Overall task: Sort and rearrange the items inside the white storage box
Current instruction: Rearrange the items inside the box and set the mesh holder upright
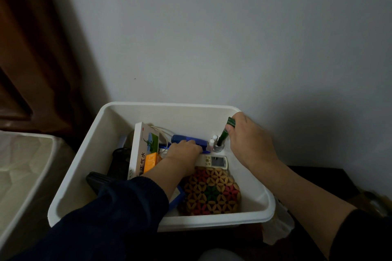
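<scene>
The white storage box (pixel 169 110) stands against the wall. My right hand (pixel 250 140) grips a dark green tube (pixel 227 132), held upright at the box's far right above a small round jar (pixel 219 148) and two little white bottles (pixel 212 141). My left hand (pixel 183 151) reaches into the middle, fingers curled down over a blue pen-like item (pixel 186 139); what it grips is hidden. A white remote (pixel 217 161) lies just right of that hand. A white medicine carton (pixel 142 150) stands on edge at left, an orange packet (pixel 151 161) beside it. A patterned woven mat (pixel 212 190) fills the near side.
A black mesh holder (pixel 119 154) and a dark flat object (pixel 96 179) sit at the box's left wall. A white cable (pixel 163 131) lies behind the carton. A pale bin or mattress edge (pixel 25 165) is to the left, a brown curtain (pixel 31 48) behind, dark furniture (pixel 318 176) to the right.
</scene>
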A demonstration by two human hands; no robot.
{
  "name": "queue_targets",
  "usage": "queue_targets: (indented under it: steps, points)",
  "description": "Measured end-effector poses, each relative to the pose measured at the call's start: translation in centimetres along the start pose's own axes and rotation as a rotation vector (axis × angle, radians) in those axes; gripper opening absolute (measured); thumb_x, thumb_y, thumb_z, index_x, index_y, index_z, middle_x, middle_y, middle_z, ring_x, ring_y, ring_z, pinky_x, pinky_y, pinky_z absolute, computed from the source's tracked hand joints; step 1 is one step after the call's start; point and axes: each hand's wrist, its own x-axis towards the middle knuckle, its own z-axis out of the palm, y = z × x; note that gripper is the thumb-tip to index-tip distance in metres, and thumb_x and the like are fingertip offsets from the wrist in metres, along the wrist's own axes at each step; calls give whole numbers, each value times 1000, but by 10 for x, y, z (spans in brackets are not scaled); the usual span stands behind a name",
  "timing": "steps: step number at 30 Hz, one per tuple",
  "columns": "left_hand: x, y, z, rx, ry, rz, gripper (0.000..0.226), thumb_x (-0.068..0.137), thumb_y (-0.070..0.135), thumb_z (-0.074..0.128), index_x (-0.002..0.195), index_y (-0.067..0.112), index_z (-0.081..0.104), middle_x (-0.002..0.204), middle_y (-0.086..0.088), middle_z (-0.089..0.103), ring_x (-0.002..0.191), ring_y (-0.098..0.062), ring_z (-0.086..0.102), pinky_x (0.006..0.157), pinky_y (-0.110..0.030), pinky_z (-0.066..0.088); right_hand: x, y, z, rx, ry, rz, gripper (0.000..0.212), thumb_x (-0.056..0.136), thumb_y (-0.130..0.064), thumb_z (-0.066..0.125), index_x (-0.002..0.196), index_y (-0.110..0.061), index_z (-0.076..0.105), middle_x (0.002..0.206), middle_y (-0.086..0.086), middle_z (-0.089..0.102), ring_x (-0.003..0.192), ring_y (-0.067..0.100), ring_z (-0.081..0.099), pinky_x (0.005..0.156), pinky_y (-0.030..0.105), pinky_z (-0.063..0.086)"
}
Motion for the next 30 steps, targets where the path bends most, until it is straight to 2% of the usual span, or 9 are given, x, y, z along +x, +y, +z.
queue_targets:
  steps: [6,11,17,22,25,30]
  points:
    - [3,0,2,64,-21,-37,54,95,12,69,145,16,52,141,-13,50,132,-32,49,108,-47,43,1,1,1,-2,5,3,17,108,-38,49,104,-22,47,80,-8,52,65,12,51,52,30,37]
    - [5,0,3,14,-2,-32,51,95,8,68,143,17,53,139,-12,49,129,-32,51,106,-47,45,-1,1,0,3,2,-12,17,108,-37,49,106,-20,49,84,-5,58,69,18,56,59,35,48]
    - [4,-2,2,-1,-13,-38,56,94,12,71,146,18,52,141,-11,46,131,-32,49,109,-48,44,0,0,-1,16,2,-16,18,108,-36,49,107,-19,50,84,-5,58,69,18,57,61,37,51]
    - [0,-6,-3,15,192,-34,58,89,18,69,145,20,49,141,-7,47,131,-29,47,110,-47,40,-1,1,0,27,9,-19,18,108,-38,48,105,-20,48,83,-5,57,68,18,56,59,38,52]
    - [4,-15,-8,121,285,-28,59,90,18,68,145,18,46,147,-6,46,135,-28,44,110,-45,40,-1,1,0,26,13,-21,19,108,-37,47,105,-19,49,85,-4,58,70,19,58,62,41,55]
    - [10,-19,-1,208,207,78,68,96,22,65,158,26,37,165,1,31,150,-27,32,118,-45,29,-1,1,0,19,4,-27,18,108,-38,46,103,-20,47,83,-5,56,69,19,56,61,40,54]
